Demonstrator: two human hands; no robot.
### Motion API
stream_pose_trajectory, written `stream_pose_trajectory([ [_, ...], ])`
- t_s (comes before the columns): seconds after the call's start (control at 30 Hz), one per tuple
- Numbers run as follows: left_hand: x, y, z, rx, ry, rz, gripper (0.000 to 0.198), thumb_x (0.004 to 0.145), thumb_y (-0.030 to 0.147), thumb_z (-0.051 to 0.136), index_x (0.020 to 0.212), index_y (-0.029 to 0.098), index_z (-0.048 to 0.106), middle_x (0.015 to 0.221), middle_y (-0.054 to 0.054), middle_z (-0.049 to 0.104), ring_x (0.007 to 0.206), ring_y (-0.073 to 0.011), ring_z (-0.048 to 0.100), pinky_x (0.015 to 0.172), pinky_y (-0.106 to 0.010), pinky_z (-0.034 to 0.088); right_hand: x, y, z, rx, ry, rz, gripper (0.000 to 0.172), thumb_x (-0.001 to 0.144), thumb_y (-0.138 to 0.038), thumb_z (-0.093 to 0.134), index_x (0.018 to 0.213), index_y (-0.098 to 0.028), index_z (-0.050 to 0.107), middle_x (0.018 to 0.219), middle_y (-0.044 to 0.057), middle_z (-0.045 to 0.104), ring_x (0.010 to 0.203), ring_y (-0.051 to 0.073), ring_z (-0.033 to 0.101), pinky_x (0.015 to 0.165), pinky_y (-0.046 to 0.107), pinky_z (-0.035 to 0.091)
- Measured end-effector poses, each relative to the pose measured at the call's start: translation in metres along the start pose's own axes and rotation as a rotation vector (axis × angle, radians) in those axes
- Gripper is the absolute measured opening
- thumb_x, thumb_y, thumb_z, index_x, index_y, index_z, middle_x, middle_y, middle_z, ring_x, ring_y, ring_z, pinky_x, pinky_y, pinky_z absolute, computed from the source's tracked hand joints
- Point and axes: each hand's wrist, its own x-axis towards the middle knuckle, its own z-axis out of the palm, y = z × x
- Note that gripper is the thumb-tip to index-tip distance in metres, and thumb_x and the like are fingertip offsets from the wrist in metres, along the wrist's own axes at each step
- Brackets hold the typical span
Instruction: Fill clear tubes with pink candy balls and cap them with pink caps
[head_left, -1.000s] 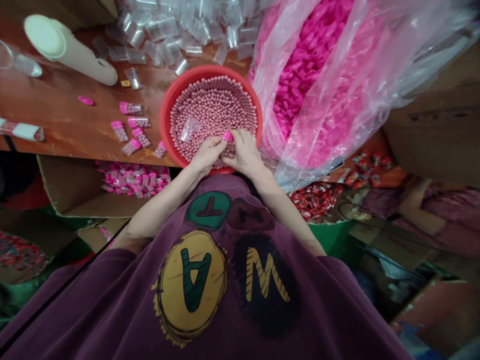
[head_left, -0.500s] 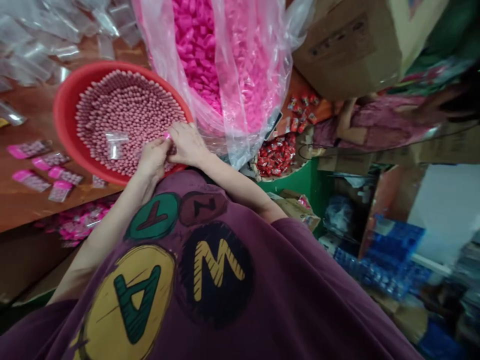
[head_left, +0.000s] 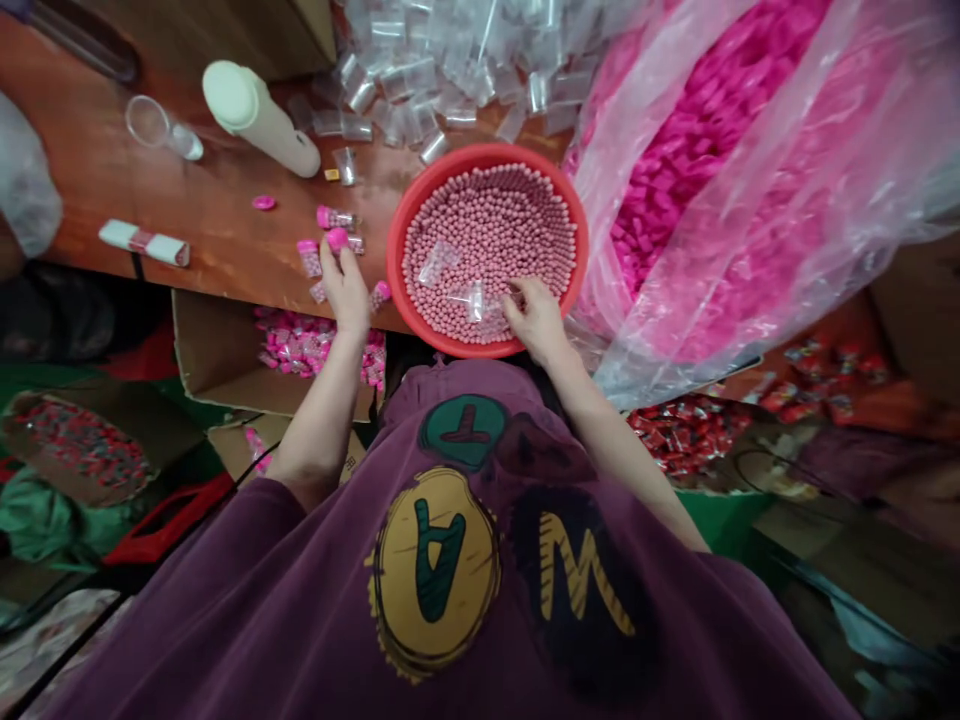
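Observation:
My left hand [head_left: 346, 290] is over the table left of the bowl, fingers closed on a small bottle with a pink cap [head_left: 337, 240]; most of its body is hidden. Around it lie several pink-capped bottles [head_left: 308, 258] holding pink beads. The red bowl [head_left: 395, 262] is filled with round pink beads [head_left: 510, 230]. Inside its near right side is my right hand [head_left: 536, 318], fingers curled low over the beads; what they hold is hidden. Just left of those fingers, a clear plastic tube [head_left: 476, 300] lies on the beads, with another clear piece [head_left: 440, 262] farther left.
Empty clear tubes [head_left: 409, 78] pile up behind the bowl. A big plastic bag of pink caps [head_left: 690, 170] stands at the right. On the left are a pale green bottle [head_left: 259, 115] and a white roll [head_left: 144, 243]. Below the table edge, a cardboard box [head_left: 217, 350] holds pink-capped bottles.
The view has swung left. My hands, together at the bowl's near right side before, are now apart: the left has moved out to the table with a pink-capped bottle; the right stays in the bowl.

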Motion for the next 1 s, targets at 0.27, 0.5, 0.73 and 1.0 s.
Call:
stream_pose_trajectory([
  [0.27, -0.003, 0.037, 0.07, 0.368, 0.103, 0.368, 0.028, 0.101, 0.009, 0.059, 0.123, 0.02, 0.073, 0.15, -0.013, 0.068, 0.153, -0.0286, 0.052, 0.138, -0.047, 0.032, 0.07, -0.047, 0.071, -0.149, -0.051, 0.043, 0.051, 0.104, -0.034, 0.061, 0.149, -0.011, 0.064, 0.145, 0.027, 0.068, 0.134, 0.042, 0.062, 0.118, 0.068, 0.05],
  [0.5, 0.01, 0.046, 0.107, 0.723, -0.232, 0.33, 0.058, 0.093, -0.002, 0.045, 0.146, 0.007, 0.067, 0.149, -0.025, 0.067, 0.146, -0.041, 0.055, 0.131, -0.059, 0.036, 0.102, -0.034, 0.064, -0.036, -0.174, 0.109, 0.038, 0.095, -0.02, 0.064, 0.129, -0.008, 0.074, 0.126, 0.022, 0.078, 0.118, 0.033, 0.069, 0.115, 0.051, 0.055],
  [0.73, 0.007, 0.057, 0.125, 0.766, -0.465, 0.479, 0.04, 0.1, 0.006, 0.047, 0.128, 0.01, 0.076, 0.145, -0.026, 0.067, 0.136, -0.0403, 0.061, 0.124, -0.056, 0.044, 0.068, -0.025, 0.031, 0.249, -0.036, 0.182, 0.05, 0.085, -0.017, 0.062, 0.132, -0.012, 0.077, 0.114, 0.012, 0.081, 0.099, 0.025, 0.07, 0.097, 0.04, 0.061],
  [1.0, 0.009, 0.053, 0.158, 0.494, -0.427, 0.483, 0.045, 0.086, 0.01, 0.074, 0.131, 0.012, 0.078, 0.125, -0.014, 0.077, 0.116, -0.0275, 0.071, 0.109, -0.04, 0.058, 0.032, -0.037, 0.007, 0.299, 0.295, 0.22, 0.033, 0.102, -0.026, 0.059, 0.129, -0.018, 0.078, 0.123, 0.014, 0.081, 0.111, 0.026, 0.074, 0.107, 0.046, 0.062],
])
